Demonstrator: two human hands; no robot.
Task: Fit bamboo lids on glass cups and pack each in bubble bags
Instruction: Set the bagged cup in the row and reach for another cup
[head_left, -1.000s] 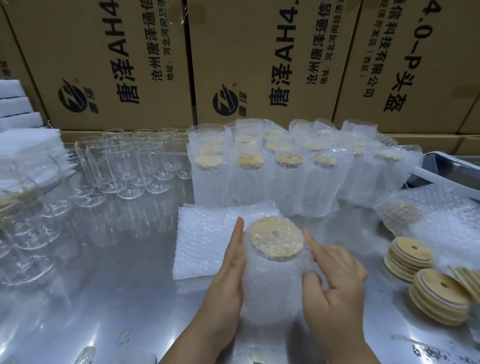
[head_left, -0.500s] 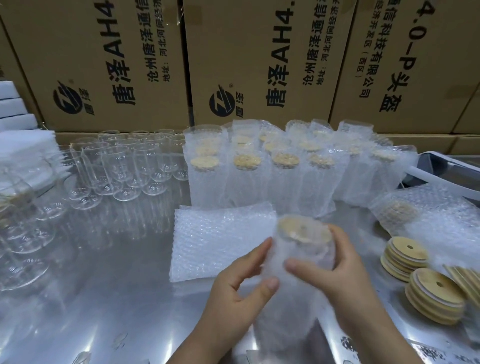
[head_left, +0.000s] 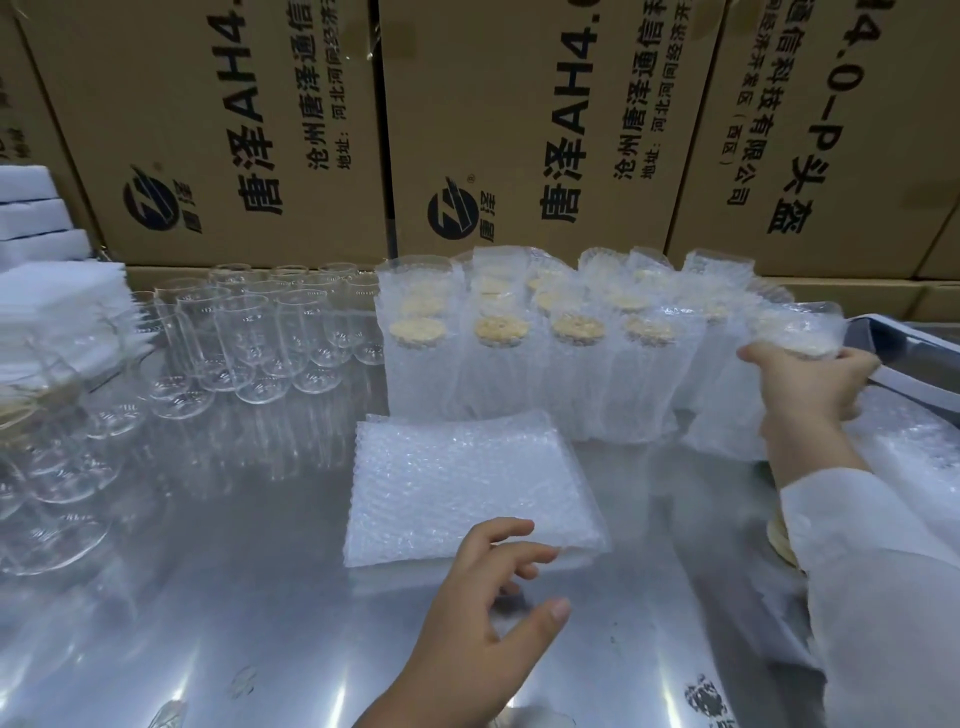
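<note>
My right hand (head_left: 810, 384) grips a bagged, lidded cup (head_left: 789, 332) by its top, at the right end of the front row of packed cups (head_left: 524, 364). My left hand (head_left: 493, 608) hovers with loosely spread fingers, holding nothing, over the near edge of a flat stack of bubble bags (head_left: 467, 483) on the steel table (head_left: 208, 597). Several bare glass cups (head_left: 249, 338) stand at the back left. The bamboo lids at the right are mostly hidden behind my white sleeve (head_left: 883, 571).
Cardboard boxes (head_left: 519, 130) wall off the back. White foam sheets (head_left: 47, 291) pile up at far left, with more glass cups (head_left: 47, 467) along the left edge. More bubble wrap (head_left: 914, 447) and a metal tray edge (head_left: 914, 353) lie at the right.
The bagged cup left the table's middle: my right hand carried it up and right to the packed row. My left hand let go and dropped back over the bag stack.
</note>
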